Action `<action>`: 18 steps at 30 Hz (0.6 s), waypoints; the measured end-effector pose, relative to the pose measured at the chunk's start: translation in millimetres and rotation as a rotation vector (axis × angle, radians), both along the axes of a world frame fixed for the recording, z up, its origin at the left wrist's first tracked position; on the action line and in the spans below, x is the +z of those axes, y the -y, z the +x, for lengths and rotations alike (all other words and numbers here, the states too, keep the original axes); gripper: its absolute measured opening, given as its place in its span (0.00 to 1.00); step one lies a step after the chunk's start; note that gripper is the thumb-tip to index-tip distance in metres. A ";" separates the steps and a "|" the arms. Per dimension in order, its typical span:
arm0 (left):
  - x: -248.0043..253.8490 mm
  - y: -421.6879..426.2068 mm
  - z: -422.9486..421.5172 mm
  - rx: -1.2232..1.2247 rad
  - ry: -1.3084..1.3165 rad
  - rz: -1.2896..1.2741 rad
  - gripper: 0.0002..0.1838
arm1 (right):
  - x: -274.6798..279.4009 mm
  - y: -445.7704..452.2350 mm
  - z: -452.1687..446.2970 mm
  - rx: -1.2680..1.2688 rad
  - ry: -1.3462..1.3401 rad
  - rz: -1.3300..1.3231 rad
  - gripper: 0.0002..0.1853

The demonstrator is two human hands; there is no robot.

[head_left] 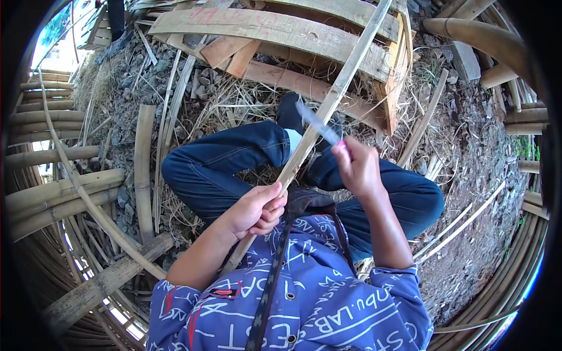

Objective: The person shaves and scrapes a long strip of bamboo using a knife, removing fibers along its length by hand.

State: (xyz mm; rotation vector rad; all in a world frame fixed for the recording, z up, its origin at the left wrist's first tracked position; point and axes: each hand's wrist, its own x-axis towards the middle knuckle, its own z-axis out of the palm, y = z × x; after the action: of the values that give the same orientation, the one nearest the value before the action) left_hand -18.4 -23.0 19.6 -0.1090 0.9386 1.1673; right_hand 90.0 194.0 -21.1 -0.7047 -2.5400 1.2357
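My left hand (pixel 259 210) is closed round a long, pale bamboo strip (pixel 328 108), close to my belly. The strip slants up and to the right, and its far end passes over a wooden crate at the top. In my right hand (pixel 358 167) is a knife (pixel 319 124), its handle mostly hidden by my fingers, with a bit of pink showing. The blade is smeared by motion and points up and left, lying at or just over the strip; I cannot tell whether they touch.
A slatted wooden crate (pixel 275 26) lies ahead of my feet. Bamboo poles (pixel 58 193) are stacked at the left, and a thick bamboo pole (pixel 480 35) juts in at upper right. Shavings and thin strips (pixel 459 228) litter the stony ground round my crossed legs (pixel 228 155).
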 end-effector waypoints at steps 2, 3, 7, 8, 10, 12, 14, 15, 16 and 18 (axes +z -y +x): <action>0.8 -0.7 -1.0 -0.005 0.020 0.016 0.24 | 2.3 9.7 -2.0 0.106 -0.034 0.005 0.18; 1.7 -0.7 -0.3 -0.016 0.023 0.013 0.24 | 1.6 9.8 -3.3 0.158 -0.052 0.031 0.18; 2.6 0.9 3.8 -0.019 -0.019 0.001 0.24 | -11.5 -29.9 -12.7 -0.113 0.062 0.099 0.19; 2.9 1.1 2.7 -0.017 -0.011 0.012 0.24 | -10.7 -33.9 -13.7 -0.115 0.055 0.101 0.19; 4.2 0.7 1.8 -0.006 -0.005 0.012 0.24 | -7.7 -36.9 -14.1 -0.099 0.004 0.158 0.20; 3.1 -1.8 1.5 0.002 0.009 0.021 0.24 | -9.4 -36.4 -13.8 -0.120 0.001 0.226 0.21; 1.8 -1.6 1.7 0.007 0.039 0.020 0.24 | -12.4 -33.4 -14.7 -0.153 -0.033 0.325 0.21; 2.1 -0.1 2.0 0.012 0.035 0.017 0.24 | -13.9 -30.7 -14.6 -0.149 -0.038 0.322 0.21; 2.2 1.0 2.0 0.001 0.050 0.020 0.24 | -15.4 -29.6 -14.0 -0.185 -0.109 0.401 0.21; -1.9 6.4 2.3 -0.018 0.091 0.035 0.24 | -25.6 -40.1 -13.7 -0.444 -0.087 0.458 0.18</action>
State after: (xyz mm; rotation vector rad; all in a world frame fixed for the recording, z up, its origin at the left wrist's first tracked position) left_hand -16.1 -29.5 17.7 -0.1238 0.8372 1.1529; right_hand 76.3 234.0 -46.7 -0.9948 -2.2908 0.5063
